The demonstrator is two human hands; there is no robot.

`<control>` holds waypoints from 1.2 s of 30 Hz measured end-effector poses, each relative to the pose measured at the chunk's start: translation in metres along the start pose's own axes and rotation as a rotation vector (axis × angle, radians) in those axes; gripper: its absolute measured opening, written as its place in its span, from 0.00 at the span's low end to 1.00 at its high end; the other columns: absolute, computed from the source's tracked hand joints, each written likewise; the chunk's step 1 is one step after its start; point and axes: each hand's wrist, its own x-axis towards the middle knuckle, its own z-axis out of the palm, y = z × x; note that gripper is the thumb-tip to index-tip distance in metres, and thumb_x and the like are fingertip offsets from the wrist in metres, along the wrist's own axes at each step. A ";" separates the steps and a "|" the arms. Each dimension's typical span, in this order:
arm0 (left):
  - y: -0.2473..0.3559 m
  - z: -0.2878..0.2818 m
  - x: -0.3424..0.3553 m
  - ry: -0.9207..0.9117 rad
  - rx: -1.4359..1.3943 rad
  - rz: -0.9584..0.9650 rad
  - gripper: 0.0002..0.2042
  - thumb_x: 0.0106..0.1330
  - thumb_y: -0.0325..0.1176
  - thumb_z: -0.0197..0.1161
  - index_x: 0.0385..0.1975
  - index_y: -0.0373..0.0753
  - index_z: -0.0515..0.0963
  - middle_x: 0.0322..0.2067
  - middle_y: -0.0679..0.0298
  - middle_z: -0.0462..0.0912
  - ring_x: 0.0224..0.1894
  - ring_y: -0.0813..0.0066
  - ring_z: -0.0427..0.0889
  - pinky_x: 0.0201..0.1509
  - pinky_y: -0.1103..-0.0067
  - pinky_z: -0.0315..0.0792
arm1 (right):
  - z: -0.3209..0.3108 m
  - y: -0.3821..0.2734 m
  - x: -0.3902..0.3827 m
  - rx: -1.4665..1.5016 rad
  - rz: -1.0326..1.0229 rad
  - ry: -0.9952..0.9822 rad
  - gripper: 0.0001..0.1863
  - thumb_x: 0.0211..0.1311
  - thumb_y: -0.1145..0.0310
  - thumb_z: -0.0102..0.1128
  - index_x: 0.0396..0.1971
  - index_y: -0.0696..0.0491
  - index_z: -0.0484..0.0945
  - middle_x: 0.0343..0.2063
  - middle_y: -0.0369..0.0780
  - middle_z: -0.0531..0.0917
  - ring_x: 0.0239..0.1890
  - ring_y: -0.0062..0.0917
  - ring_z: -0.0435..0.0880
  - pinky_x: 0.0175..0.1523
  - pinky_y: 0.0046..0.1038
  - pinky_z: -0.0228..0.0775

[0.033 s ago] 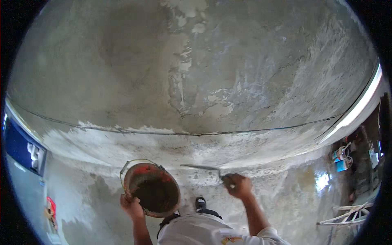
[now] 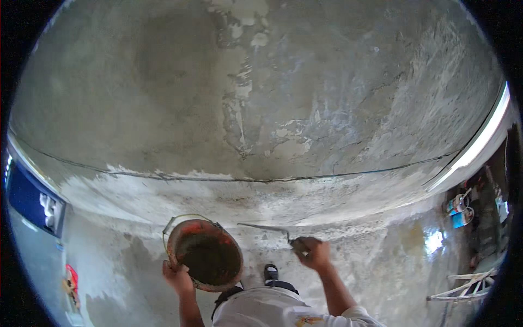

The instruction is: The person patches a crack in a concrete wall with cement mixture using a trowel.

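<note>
My left hand grips the rim of a reddish bucket at its near left side. Dark wet mortar lies inside, and the wire handle stands up along the far left rim. In my right hand is a trowel, its fingers wrapped round the handle. The thin blade points left, seen nearly edge-on, a little beyond the bucket's right side. Whether any mortar sits on the blade I cannot tell.
A grey plastered wall with rough, patchy spots rises ahead, crossed low down by a dark cable. Right, paint buckets stand beyond a wet patch of floor, near a whitish metal frame. A red item lies far left.
The trowel blade has tilted and now shows thinner. My right hand has shifted slightly left and down. The bucket stays in my left hand, a touch further right in the picture.
</note>
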 end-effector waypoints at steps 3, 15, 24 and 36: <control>0.006 -0.003 -0.003 -0.060 -0.111 0.004 0.16 0.41 0.18 0.56 0.24 0.42 0.57 0.26 0.70 0.60 0.30 0.75 0.63 0.42 0.81 0.61 | 0.047 -0.019 -0.029 0.385 0.177 -0.091 0.17 0.52 0.59 0.75 0.41 0.49 0.87 0.31 0.44 0.87 0.32 0.39 0.87 0.38 0.37 0.79; -0.032 -0.047 0.024 -0.191 -0.119 -0.058 0.18 0.40 0.18 0.58 0.27 0.43 0.58 0.29 0.66 0.67 0.30 0.69 0.69 0.37 0.74 0.70 | 0.039 -0.031 -0.093 0.286 0.160 -0.075 0.18 0.53 0.57 0.72 0.40 0.51 0.84 0.29 0.46 0.86 0.32 0.45 0.87 0.37 0.40 0.79; -0.046 -0.133 0.035 -0.235 -0.199 0.097 0.16 0.40 0.18 0.60 0.22 0.40 0.59 0.23 0.68 0.62 0.25 0.72 0.65 0.35 0.76 0.66 | 0.102 -0.167 -0.166 0.249 0.264 -0.096 0.20 0.58 0.48 0.70 0.42 0.47 0.84 0.32 0.45 0.88 0.35 0.46 0.87 0.41 0.43 0.80; -0.089 -0.248 0.061 -0.232 0.068 0.226 0.17 0.40 0.17 0.63 0.18 0.40 0.59 0.20 0.66 0.64 0.21 0.71 0.63 0.28 0.72 0.63 | 0.143 -0.304 -0.231 -0.015 0.174 -0.452 0.21 0.59 0.47 0.65 0.44 0.47 0.83 0.36 0.45 0.87 0.39 0.45 0.87 0.45 0.46 0.78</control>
